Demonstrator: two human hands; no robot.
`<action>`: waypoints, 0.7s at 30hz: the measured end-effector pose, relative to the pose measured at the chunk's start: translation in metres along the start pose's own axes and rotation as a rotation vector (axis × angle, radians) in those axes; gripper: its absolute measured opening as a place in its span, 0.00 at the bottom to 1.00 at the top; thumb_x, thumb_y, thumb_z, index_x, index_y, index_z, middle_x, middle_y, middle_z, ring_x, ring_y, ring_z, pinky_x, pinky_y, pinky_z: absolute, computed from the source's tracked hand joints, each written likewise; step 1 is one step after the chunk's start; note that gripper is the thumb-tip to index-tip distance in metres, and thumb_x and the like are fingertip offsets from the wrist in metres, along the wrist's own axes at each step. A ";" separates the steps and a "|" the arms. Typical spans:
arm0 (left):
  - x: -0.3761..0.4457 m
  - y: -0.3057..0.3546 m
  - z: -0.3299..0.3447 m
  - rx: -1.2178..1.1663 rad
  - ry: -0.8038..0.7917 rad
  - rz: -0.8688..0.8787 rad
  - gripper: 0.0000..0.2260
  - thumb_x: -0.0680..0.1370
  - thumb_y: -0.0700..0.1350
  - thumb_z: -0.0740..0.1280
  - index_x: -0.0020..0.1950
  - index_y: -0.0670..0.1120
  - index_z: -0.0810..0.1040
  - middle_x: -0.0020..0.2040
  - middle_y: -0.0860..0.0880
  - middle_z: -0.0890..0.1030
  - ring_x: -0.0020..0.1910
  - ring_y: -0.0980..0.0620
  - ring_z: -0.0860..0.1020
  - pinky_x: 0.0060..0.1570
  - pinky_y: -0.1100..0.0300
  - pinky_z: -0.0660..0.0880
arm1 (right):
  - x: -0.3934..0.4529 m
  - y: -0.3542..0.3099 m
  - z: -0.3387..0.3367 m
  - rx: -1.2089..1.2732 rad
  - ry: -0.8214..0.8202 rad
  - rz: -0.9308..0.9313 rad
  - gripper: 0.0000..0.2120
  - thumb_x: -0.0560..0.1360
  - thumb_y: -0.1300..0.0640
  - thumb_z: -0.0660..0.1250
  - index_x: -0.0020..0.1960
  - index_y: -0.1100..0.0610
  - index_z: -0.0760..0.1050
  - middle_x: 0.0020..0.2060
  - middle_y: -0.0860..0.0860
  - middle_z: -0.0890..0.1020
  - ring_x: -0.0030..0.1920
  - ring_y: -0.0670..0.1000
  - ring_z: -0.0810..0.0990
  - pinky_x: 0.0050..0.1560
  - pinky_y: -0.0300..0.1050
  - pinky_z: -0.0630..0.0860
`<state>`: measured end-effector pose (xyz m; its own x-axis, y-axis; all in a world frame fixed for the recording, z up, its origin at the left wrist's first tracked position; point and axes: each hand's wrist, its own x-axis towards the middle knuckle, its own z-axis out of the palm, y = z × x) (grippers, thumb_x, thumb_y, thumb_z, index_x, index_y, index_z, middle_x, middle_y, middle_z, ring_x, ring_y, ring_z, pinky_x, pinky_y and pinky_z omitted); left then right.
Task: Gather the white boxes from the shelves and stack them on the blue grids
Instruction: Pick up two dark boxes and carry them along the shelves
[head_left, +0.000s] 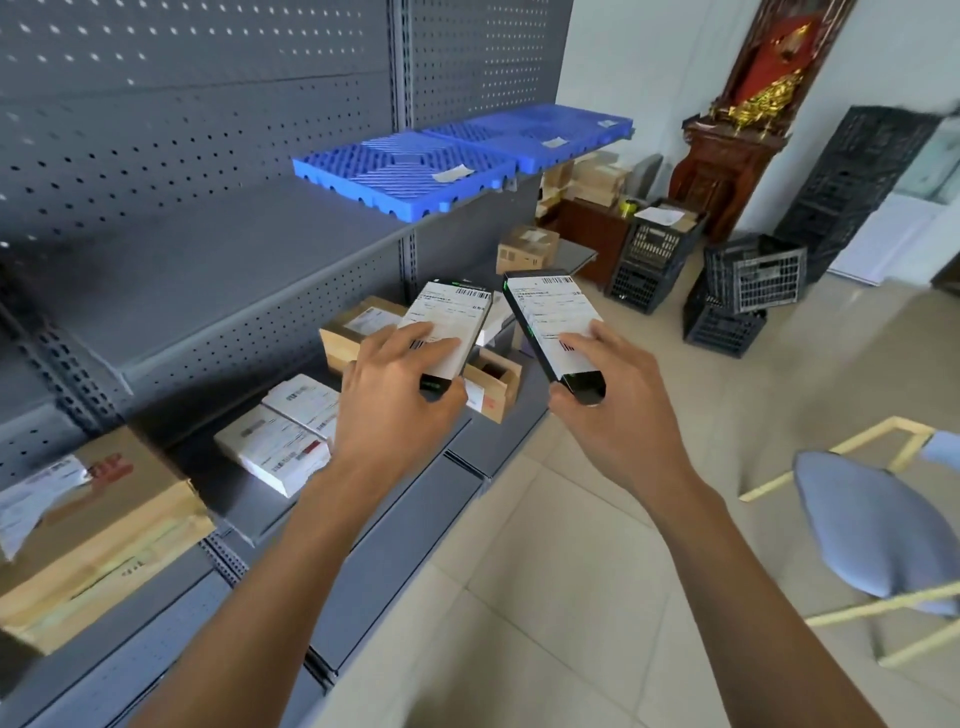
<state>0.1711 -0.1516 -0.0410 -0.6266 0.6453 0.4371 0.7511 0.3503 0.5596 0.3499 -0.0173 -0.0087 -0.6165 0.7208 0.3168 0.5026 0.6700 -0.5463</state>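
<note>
I see both hands raised in front of the grey shelving, each gripping one flat box; the left hand curls its fingers over the white label face of the left box, thumb underneath at the near end; the right hand holds the right box the same way, fingers on the label, thumb under the dark near end; both boxes show dark edges under white printed labels with barcodes, and they tilt away from me, close beside each other but not touching.

Taking the shelving as my landmark: the blue grids lie on its upper shelf, two panels side by side at the far right end, the front corner overhanging the shelf edge; small paper slips rest on top of them; the held boxes hang below and in front of the grids, out past the shelf edge.

On the lower shelf, two white boxes lie flat side by side, left of my left forearm; a large brown carton sits at the near left end of that shelf; smaller brown cartons stand further along, partly hidden behind the left hand.

Beyond the far end of the shelving, black plastic crates are stacked on the tiled floor; a dark wooden cabinet stands behind them; a grey-blue chair stands on the floor well to the right of the shelving.
</note>
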 end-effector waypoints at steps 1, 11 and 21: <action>0.011 -0.003 0.005 0.002 -0.007 0.007 0.19 0.76 0.52 0.71 0.67 0.54 0.81 0.72 0.52 0.76 0.74 0.46 0.68 0.69 0.40 0.68 | 0.011 0.001 0.004 -0.008 0.001 -0.002 0.26 0.75 0.50 0.70 0.73 0.48 0.72 0.76 0.48 0.66 0.73 0.53 0.63 0.73 0.53 0.66; 0.106 -0.006 0.044 -0.019 -0.010 0.053 0.19 0.76 0.50 0.73 0.67 0.52 0.82 0.71 0.52 0.76 0.73 0.47 0.67 0.71 0.40 0.68 | 0.103 0.043 0.016 -0.009 0.053 0.013 0.26 0.74 0.52 0.71 0.71 0.50 0.74 0.75 0.51 0.68 0.73 0.56 0.65 0.71 0.59 0.68; 0.215 0.021 0.094 0.084 0.041 0.042 0.20 0.77 0.52 0.70 0.68 0.55 0.80 0.73 0.54 0.74 0.75 0.48 0.65 0.72 0.41 0.66 | 0.230 0.104 0.013 0.043 0.038 -0.060 0.26 0.75 0.50 0.70 0.72 0.50 0.74 0.76 0.51 0.68 0.73 0.58 0.65 0.72 0.59 0.66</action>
<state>0.0718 0.0589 -0.0016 -0.6010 0.6329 0.4881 0.7904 0.3803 0.4802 0.2524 0.2160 -0.0028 -0.6212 0.6860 0.3788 0.4383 0.7049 -0.5577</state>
